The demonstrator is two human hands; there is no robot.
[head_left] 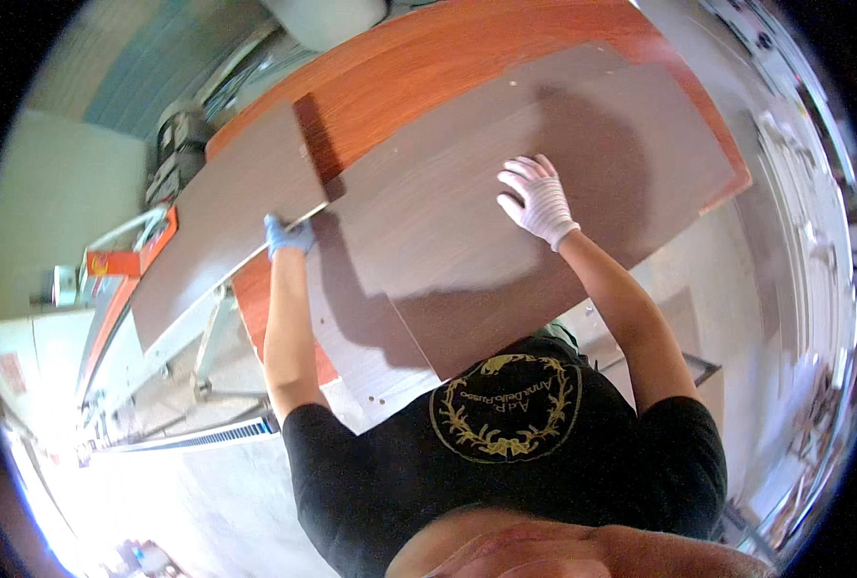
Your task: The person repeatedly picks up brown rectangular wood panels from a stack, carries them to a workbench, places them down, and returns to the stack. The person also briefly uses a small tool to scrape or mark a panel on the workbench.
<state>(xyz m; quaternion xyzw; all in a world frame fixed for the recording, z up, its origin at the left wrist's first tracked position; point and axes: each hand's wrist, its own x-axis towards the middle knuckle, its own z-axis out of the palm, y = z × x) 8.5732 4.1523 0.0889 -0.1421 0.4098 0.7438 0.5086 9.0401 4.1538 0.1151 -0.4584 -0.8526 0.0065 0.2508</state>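
My left hand, in a blue glove, grips the near corner of a flat grey-brown board. This board reaches out to the left, tilted, beyond the orange-red wooden surface. In a white glove, my right hand is over a larger grey-brown board, fingers spread and holding nothing. Whether its palm touches the board I cannot tell. The larger board lies on the orange-red wooden surface, and dark shadows fall across it. My left fingertips are partly hidden at the board's edge.
At the left stands an orange and silver metal frame, with dark machinery behind it. A light panel with a few small dark spots shows below the larger board, near my body. Long pale pieces lie along the far right.
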